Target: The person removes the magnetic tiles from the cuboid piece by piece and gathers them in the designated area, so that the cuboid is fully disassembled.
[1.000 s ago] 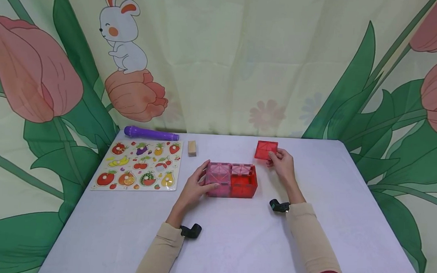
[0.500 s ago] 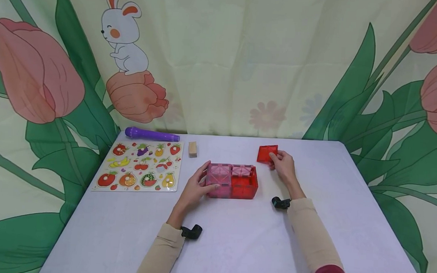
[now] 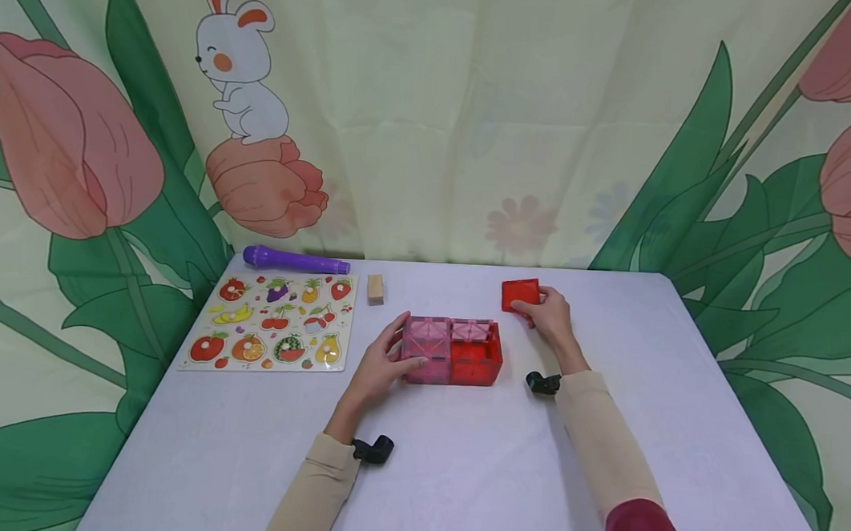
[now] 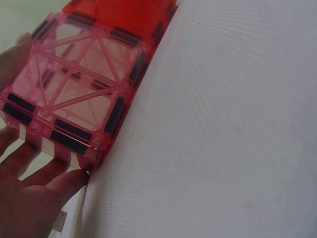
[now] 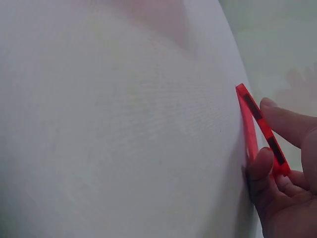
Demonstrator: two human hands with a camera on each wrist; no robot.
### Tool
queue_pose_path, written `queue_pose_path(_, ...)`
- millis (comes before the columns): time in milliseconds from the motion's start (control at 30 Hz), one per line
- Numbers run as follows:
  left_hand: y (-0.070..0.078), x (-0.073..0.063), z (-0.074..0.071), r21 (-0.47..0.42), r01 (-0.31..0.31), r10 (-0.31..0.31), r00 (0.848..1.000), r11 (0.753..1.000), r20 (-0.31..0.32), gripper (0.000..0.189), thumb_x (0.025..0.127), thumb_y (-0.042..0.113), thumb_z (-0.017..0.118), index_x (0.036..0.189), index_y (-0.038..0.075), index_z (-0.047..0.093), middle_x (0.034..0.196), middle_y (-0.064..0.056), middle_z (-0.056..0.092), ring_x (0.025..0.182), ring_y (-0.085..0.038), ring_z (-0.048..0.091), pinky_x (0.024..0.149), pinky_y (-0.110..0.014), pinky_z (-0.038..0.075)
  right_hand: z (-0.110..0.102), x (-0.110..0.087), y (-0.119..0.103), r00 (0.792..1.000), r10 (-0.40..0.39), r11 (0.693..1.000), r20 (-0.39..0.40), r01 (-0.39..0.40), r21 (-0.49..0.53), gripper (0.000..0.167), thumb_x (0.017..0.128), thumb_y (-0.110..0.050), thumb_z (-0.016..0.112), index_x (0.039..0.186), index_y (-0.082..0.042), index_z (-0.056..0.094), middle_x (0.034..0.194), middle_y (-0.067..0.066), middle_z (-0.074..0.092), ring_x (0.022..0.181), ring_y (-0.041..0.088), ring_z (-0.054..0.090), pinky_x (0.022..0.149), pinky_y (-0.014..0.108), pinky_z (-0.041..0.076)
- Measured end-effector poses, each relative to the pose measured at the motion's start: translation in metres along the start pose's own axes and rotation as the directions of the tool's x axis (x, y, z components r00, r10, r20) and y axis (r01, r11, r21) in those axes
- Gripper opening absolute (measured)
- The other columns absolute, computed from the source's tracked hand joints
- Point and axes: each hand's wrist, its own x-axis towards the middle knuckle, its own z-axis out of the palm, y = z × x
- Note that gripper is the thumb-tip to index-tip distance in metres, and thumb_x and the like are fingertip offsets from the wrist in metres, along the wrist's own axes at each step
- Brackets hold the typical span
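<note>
In the head view my left hand (image 3: pixel 378 367) grips the left end of a box of magnetic tiles (image 3: pixel 474 370), thumb at the near side and fingers behind. The box is pink on its left half and red on its right, where the top is partly open. The left wrist view shows the pink tile face (image 4: pixel 79 74) with dark magnets along its edges, fingers against its end. Beyond the box, to the right, my right hand (image 3: pixel 554 319) pinches a red magnetic tile (image 3: pixel 518 290). Edge-on in the right wrist view, that tile (image 5: pixel 265 131) slants above a second red piece (image 5: pixel 249 126).
A fruit puzzle board (image 3: pixel 262 345) lies at the left of the white table (image 3: pixel 443 475). Behind it is a purple toy microphone (image 3: pixel 296 260), and a small wooden block (image 3: pixel 375 289) stands beside it. A printed curtain (image 3: pixel 418 137) hangs at the table's back edge.
My right thumb has slid leftward across the red tile, and that hand has shifted slightly with the tile's tilt altered. The left hand and the tile box stay where they were.
</note>
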Motion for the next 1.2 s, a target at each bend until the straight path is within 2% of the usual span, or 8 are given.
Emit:
queue_pose_path(133,-0.003,0.001,0.000,-0.005,-0.010,0.010,1.000,1.000,-0.010,0.088,0.085,0.020,0.081,0.156,0.035,0.032,0.163,0.003,0.033,0.151,-0.028,0.032,0.122,-0.046,0.034,0.002,0.000,-0.005,1.000,0.030,0.999,-0.010,-0.030,-0.026,0.085,0.091,-0.034,0.073,0.156,-0.002,0.027,0.148,0.023,0.046,0.114,0.032,0.054,0.087,0.036,0.061)
queue_pose_path(233,-0.004,0.001,0.000,-0.006,-0.018,0.018,1.000,1.000,-0.014,0.087,0.084,0.023,0.082,0.154,0.038,0.034,0.162,0.006,0.034,0.150,-0.026,0.034,0.121,-0.046,0.035,0.003,0.000,-0.007,0.999,0.045,0.998,-0.018,-0.046,-0.040,0.085,0.091,-0.033,0.072,0.156,-0.002,0.027,0.153,0.023,0.042,0.130,0.036,0.047,0.103,0.047,0.055)
queue_pose_path(300,-0.005,0.001,0.000,-0.004,-0.021,0.021,1.000,1.000,-0.014,0.088,0.083,0.025,0.083,0.155,0.036,0.034,0.162,0.006,0.035,0.150,-0.026,0.034,0.121,-0.046,0.034,0.003,0.002,-0.008,0.999,0.046,0.998,-0.025,-0.047,-0.052,0.085,0.091,-0.033,0.072,0.156,-0.001,0.027,0.154,0.024,0.040,0.135,0.038,0.043,0.108,0.051,0.050)
queue_pose_path(500,-0.004,0.001,0.000,0.008,-0.025,0.025,1.000,1.000,-0.013,0.091,0.083,0.031,0.082,0.158,0.028,0.031,0.162,0.005,0.034,0.151,-0.029,0.032,0.121,-0.048,0.034,0.008,0.004,-0.010,0.997,0.053,0.997,-0.064,-0.056,-0.057,0.083,0.091,-0.036,0.071,0.153,0.001,0.030,0.151,0.025,0.042,0.135,0.038,0.044,0.109,0.052,0.049)
queue_pose_path(800,-0.007,0.002,0.000,-0.003,-0.017,0.017,1.000,1.000,-0.013,0.088,0.083,0.029,0.083,0.156,0.035,0.033,0.161,0.008,0.035,0.151,-0.027,0.032,0.121,-0.048,0.035,0.014,0.006,-0.011,0.991,0.030,0.991,-0.128,-0.047,-0.127,0.078,0.090,-0.035,0.071,0.146,0.006,0.037,0.144,0.027,0.042,0.132,0.039,0.043,0.110,0.053,0.048)
queue_pose_path(967,-0.007,0.001,-0.001,-0.002,-0.021,0.021,1.000,1.000,-0.014,0.088,0.083,0.028,0.083,0.156,0.034,0.033,0.161,0.007,0.035,0.151,-0.028,0.032,0.120,-0.049,0.035,0.015,0.007,-0.011,0.991,0.024,0.986,-0.133,-0.046,-0.161,0.076,0.090,-0.037,0.071,0.143,0.008,0.041,0.141,0.027,0.040,0.129,0.037,0.042,0.109,0.052,0.049)
queue_pose_path(1200,-0.005,0.000,0.000,0.005,-0.014,0.014,1.000,1.000,-0.013,0.089,0.083,0.032,0.083,0.155,0.038,0.033,0.162,0.007,0.034,0.151,-0.028,0.032,0.120,-0.047,0.036,0.015,0.010,-0.012,0.990,0.029,0.980,-0.138,-0.055,-0.190,0.070,0.090,-0.038,0.071,0.138,0.007,0.045,0.138,0.026,0.040,0.127,0.036,0.043,0.106,0.052,0.051)
